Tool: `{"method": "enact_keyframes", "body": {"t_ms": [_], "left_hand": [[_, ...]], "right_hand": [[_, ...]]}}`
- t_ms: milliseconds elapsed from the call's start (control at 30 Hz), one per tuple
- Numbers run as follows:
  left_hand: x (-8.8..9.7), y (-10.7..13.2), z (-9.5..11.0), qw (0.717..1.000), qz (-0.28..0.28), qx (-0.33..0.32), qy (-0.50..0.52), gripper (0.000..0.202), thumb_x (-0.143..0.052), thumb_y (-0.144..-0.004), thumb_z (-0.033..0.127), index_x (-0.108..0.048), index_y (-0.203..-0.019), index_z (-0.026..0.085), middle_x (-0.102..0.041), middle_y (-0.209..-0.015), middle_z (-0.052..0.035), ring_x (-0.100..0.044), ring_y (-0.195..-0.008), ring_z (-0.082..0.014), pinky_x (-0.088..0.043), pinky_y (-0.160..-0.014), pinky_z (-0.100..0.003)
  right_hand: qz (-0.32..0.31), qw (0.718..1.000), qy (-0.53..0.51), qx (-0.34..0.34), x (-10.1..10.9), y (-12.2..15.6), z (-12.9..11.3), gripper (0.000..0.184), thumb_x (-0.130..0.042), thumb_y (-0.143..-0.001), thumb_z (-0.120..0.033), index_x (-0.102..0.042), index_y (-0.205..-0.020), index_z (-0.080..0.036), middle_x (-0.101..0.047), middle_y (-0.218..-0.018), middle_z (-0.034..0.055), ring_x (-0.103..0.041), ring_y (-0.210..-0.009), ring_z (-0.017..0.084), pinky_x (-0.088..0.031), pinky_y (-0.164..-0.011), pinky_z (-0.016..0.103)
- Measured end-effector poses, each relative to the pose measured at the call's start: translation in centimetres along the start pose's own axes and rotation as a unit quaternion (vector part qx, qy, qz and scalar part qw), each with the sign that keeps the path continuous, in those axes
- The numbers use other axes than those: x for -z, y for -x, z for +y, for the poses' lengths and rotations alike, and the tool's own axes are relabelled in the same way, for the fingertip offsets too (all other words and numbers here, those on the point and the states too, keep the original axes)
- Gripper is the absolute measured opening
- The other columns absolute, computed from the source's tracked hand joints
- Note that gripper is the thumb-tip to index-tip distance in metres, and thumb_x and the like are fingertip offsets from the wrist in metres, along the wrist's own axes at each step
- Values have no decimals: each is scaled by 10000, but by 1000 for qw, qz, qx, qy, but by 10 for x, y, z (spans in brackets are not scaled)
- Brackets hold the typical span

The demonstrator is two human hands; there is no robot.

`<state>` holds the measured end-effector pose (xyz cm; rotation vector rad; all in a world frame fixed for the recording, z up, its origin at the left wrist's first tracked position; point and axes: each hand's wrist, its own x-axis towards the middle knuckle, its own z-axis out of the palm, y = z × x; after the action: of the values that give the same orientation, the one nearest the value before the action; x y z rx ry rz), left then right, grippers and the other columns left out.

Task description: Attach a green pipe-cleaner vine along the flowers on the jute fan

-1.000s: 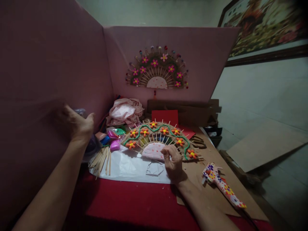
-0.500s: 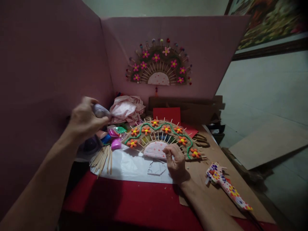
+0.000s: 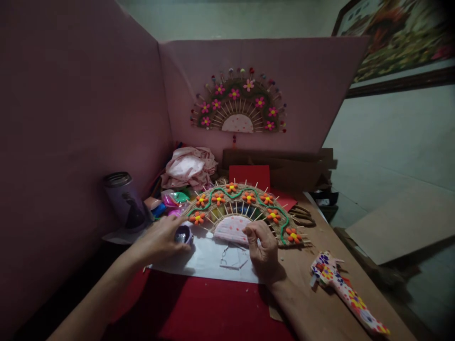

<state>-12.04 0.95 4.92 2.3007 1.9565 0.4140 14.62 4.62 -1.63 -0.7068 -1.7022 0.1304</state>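
A half-round fan craft (image 3: 245, 206) of sticks and twine, with orange flowers and a green wavy cord, lies on the table. My right hand (image 3: 263, 248) rests at its lower edge, fingers curled and pinching by the pink dotted centre (image 3: 231, 228). My left hand (image 3: 159, 239) is lowered onto the white sheet (image 3: 206, 258), fingers closed around a small purple lid-like cup (image 3: 184, 234). A dark purple jar (image 3: 124, 199) stands open behind it by the pink wall.
A finished fan (image 3: 239, 102) hangs on the pink backboard. Crumpled pink cloth (image 3: 188, 168), coloured clay packets (image 3: 170, 199), a red card (image 3: 249, 174) and scissors (image 3: 302, 214) lie behind. A flower-patterned glue gun (image 3: 346, 293) lies at right on brown cardboard.
My left hand came away from the jar at the left wall with the small lid and moved down to the white sheet. The right hand stayed at the fan's edge.
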Motion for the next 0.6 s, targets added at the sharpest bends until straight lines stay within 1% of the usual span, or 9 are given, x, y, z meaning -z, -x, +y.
{"method": "enact_keyframes", "body": {"t_ms": [33,67,133,167,200,233,400,500,600], "left_hand": [[6,2,-3,997,79,17,16,500,-629,-679,409,-548,-1137,225,-592,-1115,-90,-532,-1049,-276,-418,-892,-413],[12,3,-7,980,190,63,17,470,-619,-705,420,-546,-1121,213,-588,-1113,-98,-514,-1075,-293,-404,-913,-442],[23,2,-16,886,423,190,2,581,-619,-723,437,-462,-1208,158,-511,-1226,-164,-419,-1190,-360,-340,-974,-520],[27,0,-22,843,487,229,6,688,-622,-724,441,-372,-1285,133,-434,-1313,-195,-356,-1248,-379,-312,-1000,-536],[29,-4,-28,817,519,250,19,772,-621,-724,444,-287,-1336,111,-366,-1372,-216,-304,-1287,-389,-289,-1019,-547],[30,-9,-35,809,526,259,40,812,-625,-718,451,-252,-1348,101,-347,-1387,-218,-299,-1296,-383,-284,-1031,-537],[27,-35,-63,779,533,311,111,848,-679,-612,454,-322,-1250,24,-422,-1292,-239,-412,-1227,-341,-322,-1038,-447],[24,-41,-69,783,520,320,115,713,-679,-591,431,-424,-1149,69,-529,-1166,-195,-530,-1084,-320,-431,-924,-447],[23,-38,-63,791,530,278,125,671,-673,-607,428,-425,-1135,98,-544,-1144,-163,-548,-1057,-300,-446,-905,-438]], "right_hand": [[1,1000,2,1,0,0,1,156,-456,-887,-128,-520,-757,-186,-527,-722,33,-476,-712,169,-389,-659,323],[2,1000,5,2,0,0,1,156,-456,-886,-130,-524,-757,-184,-527,-720,34,-478,-710,170,-389,-655,323],[4,1000,11,2,1,0,2,157,-454,-886,-129,-532,-761,-182,-526,-713,33,-482,-704,170,-390,-646,321],[5,1000,13,3,1,-1,3,156,-456,-885,-129,-534,-761,-183,-526,-709,31,-483,-699,169,-390,-642,319],[5,1000,15,4,1,-1,3,154,-460,-883,-128,-533,-759,-184,-525,-704,28,-483,-695,167,-390,-638,316],[5,1000,15,5,1,-1,4,152,-465,-881,-128,-531,-757,-185,-524,-701,26,-482,-692,166,-391,-635,314],[-4,1000,11,3,0,0,5,148,-471,-880,-132,-525,-755,-188,-525,-705,27,-478,-693,167,-388,-637,315],[-10,1000,9,-1,0,1,4,144,-475,-880,-136,-524,-756,-188,-529,-709,30,-477,-702,170,-389,-649,320],[-16,1000,10,1,1,0,3,154,-467,-883,-136,-523,-749,-186,-528,-707,32,-478,-707,172,-387,-655,322]]}}
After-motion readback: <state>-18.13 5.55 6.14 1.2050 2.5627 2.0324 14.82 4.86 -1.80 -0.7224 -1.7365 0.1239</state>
